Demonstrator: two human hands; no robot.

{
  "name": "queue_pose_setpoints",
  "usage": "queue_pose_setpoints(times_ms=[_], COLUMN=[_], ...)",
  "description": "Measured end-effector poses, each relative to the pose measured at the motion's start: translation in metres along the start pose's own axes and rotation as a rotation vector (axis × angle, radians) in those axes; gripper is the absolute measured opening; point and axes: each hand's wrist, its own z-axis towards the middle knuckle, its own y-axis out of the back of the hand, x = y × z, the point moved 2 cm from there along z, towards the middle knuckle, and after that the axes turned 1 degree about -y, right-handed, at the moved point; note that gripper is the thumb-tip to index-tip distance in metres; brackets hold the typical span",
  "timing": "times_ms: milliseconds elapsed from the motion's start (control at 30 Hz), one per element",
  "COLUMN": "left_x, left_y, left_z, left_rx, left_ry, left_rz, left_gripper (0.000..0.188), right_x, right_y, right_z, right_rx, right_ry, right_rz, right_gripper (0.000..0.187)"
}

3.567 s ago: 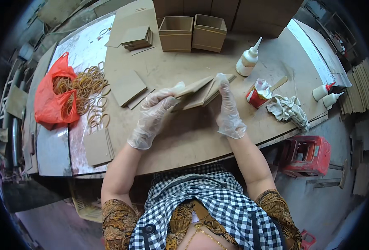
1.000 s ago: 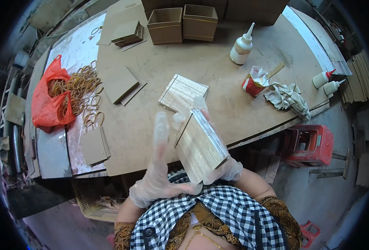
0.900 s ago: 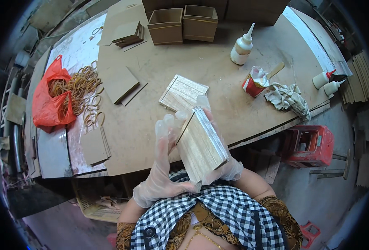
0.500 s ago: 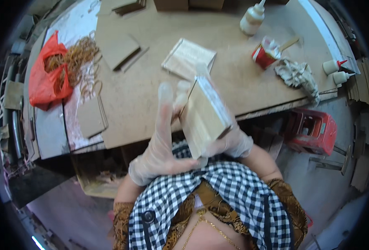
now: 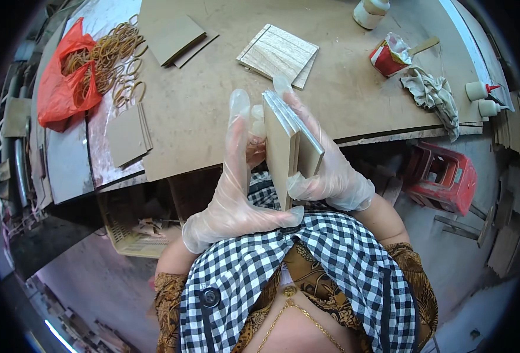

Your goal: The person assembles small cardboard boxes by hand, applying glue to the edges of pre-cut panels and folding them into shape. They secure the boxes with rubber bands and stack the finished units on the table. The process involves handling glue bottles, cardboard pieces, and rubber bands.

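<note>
1. The brown-topped worktable (image 5: 198, 115) stretched ahead of you, its near edge passing behind your gloved fingers.
2. Your checked black-and-white apron (image 5: 348, 253) spread beneath your wrists.
3. Your left hand (image 5: 227, 194), in a clear glove, was spread wide: the index finger pointed up, apart from the wood, and the thumb reached across to the bundle's lower near end. The other fingers stood beside its left face; whether they pressed on it, I cannot tell.
4. Your right hand (image 5: 333, 173), gloved alike, gripped the bundle, thumb at its near end, fingers along the outer side.
5. The bundle of panels (image 5: 278, 147) stood on edge between your hands, above the apron. Its left piece was flat, plain tan and reached lower; the right one ended higher, with a browner near face. A narrow gap parted them at the near end. The upper edges were pale grey-white, slightly shiny and lined lengthwise.
6. Two wood-grained panels (image 5: 277, 53) lay askew, overlapping, on the tabletop beyond, pale and streaked.
7. A red-and-white tub (image 5: 383, 62) sat to their right.
</note>
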Motion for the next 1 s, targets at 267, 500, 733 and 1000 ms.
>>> queue_pose_setpoints(times_ms=[267, 500, 733, 1000], left_x=[0.005, 0.008, 0.002, -0.005], left_y=[0.000, 0.000, 0.000, 0.015], left_z=[-0.006, -0.014, -0.015, 0.015], left_rx=[0.008, 0.038, -0.027, -0.190], left_ry=[-0.014, -0.034, 0.018, 0.057], left_rz=[0.022, 0.055, -0.202, -0.558], left_gripper=[0.145, 0.145, 0.143, 0.138], right_x=[-0.010, -0.011, -0.019, -0.024], right_y=[0.004, 0.004, 0.025, 0.053], right_z=[0.001, -0.005, -0.009, -0.015], right_rx=[-0.024, 0.024, 0.032, -0.149], right_ry=[0.040, 0.019, 0.000, -0.032], right_rz=[-0.145, -0.175, -0.052, 0.216], right_gripper=[0.145, 0.143, 0.145, 0.118])
